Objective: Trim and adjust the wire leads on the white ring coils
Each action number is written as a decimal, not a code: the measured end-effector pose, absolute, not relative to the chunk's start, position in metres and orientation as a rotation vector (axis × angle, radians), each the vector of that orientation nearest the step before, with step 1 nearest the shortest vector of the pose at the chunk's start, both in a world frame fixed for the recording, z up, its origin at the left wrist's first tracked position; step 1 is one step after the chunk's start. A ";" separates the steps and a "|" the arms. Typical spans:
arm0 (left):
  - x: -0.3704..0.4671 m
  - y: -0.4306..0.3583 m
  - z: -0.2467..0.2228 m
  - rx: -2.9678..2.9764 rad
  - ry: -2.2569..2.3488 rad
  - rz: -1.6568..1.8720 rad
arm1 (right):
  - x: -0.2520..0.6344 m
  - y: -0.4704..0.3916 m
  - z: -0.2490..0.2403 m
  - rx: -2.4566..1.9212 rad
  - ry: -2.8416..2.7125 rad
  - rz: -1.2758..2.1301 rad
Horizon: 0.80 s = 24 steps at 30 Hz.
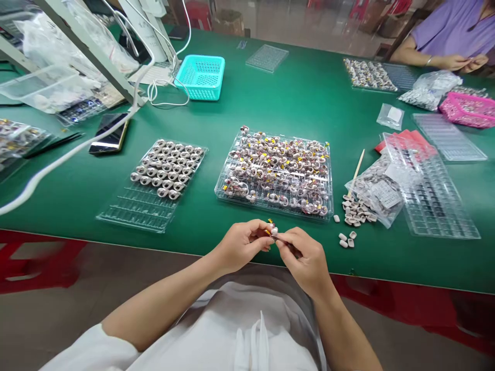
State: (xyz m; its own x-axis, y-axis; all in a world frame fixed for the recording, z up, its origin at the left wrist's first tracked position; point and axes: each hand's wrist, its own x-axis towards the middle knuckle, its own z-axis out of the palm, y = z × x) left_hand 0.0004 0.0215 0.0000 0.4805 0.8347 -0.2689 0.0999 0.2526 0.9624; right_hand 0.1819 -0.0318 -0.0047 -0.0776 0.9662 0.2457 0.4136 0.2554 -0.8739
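My left hand (247, 243) pinches a small white part (274, 231) with yellow bits, just above the table's front edge. My right hand (303, 255) meets it from the right, fingertips closed at the same part; anything else between those fingers is too small to name. Beyond the hands lies a clear tray (220, 193) filled with small wired pieces with yellow tabs. To the left, another clear tray (135, 208) holds rows of beige shells (167, 167) in its far part. Loose beige caps (356, 212) lie in a pile at the right, with several nearer the front edge.
A wooden stick (359, 167) touches the cap pile beside a plastic bag (381, 193) and an angled clear tray (444, 201). A phone (109, 133), a turquoise basket (201, 77) and a white cable (77, 149) are at the left. Another person (452, 31) sits at the far right.
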 end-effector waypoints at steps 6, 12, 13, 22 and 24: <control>0.001 0.019 0.000 0.974 0.885 0.627 | 0.185 -0.034 -0.016 -1.113 -1.867 0.419; -0.001 0.017 0.001 0.976 0.879 0.626 | 0.182 -0.034 -0.012 -1.130 -1.811 0.501; -0.001 0.017 0.001 0.988 0.887 0.626 | 0.182 -0.033 -0.011 -1.132 -1.832 0.504; -0.003 0.015 -0.001 1.088 0.915 0.634 | 0.184 -0.033 -0.008 -1.164 -1.944 0.545; -0.002 0.015 0.000 1.114 0.926 0.646 | 0.183 -0.033 -0.008 -1.182 -1.859 0.642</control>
State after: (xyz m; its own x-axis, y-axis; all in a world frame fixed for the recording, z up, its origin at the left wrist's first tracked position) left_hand -0.0024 0.0148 0.0002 0.4852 0.8238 -0.2931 0.0088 0.3306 0.9437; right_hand 0.1833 -0.0325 -0.0075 -0.2208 0.9034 0.3675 0.4841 0.4286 -0.7628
